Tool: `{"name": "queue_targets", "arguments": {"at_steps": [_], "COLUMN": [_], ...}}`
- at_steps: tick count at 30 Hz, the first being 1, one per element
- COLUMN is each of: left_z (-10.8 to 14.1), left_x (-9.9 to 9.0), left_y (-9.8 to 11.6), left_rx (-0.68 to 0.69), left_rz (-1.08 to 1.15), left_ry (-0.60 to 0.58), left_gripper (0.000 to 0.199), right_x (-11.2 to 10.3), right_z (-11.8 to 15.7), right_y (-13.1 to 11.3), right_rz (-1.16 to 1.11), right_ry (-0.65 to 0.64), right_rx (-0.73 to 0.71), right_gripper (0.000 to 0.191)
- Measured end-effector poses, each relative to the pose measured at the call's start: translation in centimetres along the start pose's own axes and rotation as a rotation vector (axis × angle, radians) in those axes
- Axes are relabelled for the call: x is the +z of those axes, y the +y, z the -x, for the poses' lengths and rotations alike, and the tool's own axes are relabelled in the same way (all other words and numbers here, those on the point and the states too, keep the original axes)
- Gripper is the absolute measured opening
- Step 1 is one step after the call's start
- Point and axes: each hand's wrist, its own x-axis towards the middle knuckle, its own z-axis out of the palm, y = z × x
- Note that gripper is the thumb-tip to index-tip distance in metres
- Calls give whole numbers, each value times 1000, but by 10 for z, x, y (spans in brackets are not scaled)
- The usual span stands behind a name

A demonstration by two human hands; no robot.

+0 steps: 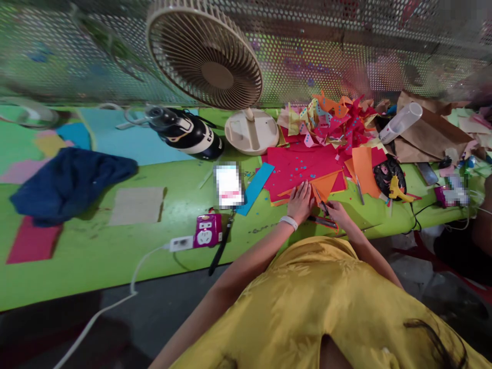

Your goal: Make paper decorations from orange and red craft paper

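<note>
My left hand (302, 201) lies flat on the orange paper (327, 185), fingers stretched out close together, pressing down and gripping nothing else; a white wristband (288, 222) circles that wrist. My right hand (338, 212), just beside it at 4 o'clock, is closed around a dark-handled tool (324, 207) with its narrow end against the orange paper; I cannot tell whether it is scissors or a knife. The orange paper sits right in front of me on the green desk (265, 241), partly over red sheets (303, 166) that reach out towards 11 o'clock, sprinkled with blue bits. Another dark tool (323, 221) lies at 6 o'clock from the paper, close under my hands. At 12 o'clock there is a tangled heap of paper scraps (334, 123) in red, orange and yellow. A second orange piece (364, 171) lies at 2 o'clock, with a slim silver tool (360, 190) against its near edge, and at 3 o'clock a black round holder (384, 177) has a yellow tool (398, 190) on it. Towards 9 o'clock I have a blue strip (257, 188), its lower end beside a lit screen (229, 183).
</note>
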Motion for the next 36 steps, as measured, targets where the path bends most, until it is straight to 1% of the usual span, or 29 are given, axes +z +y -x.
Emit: {"name": "queue_targets", "arguments": {"at_steps": [4, 16, 27, 36], "left_z": [-1, -2, -2, -2], "left_x": [2, 0, 3, 3], "left_y": [-1, -2, -3, -3], "left_rx": [3, -2, 18, 11], "left_rz": [-4, -7, -22, -27], "left_ry": [-3, -19, 11, -3], "left_gripper": [58, 58, 57, 58], "right_x": [1, 4, 3, 3], "right_z": [0, 2, -2, -5], "right_y": [0, -10, -11, -6], "right_rz": [-5, -40, -52, -36], "right_ry": [14, -1, -14, -16], "right_rx": [3, 15, 7, -23], "right_gripper": [53, 52, 54, 53]}}
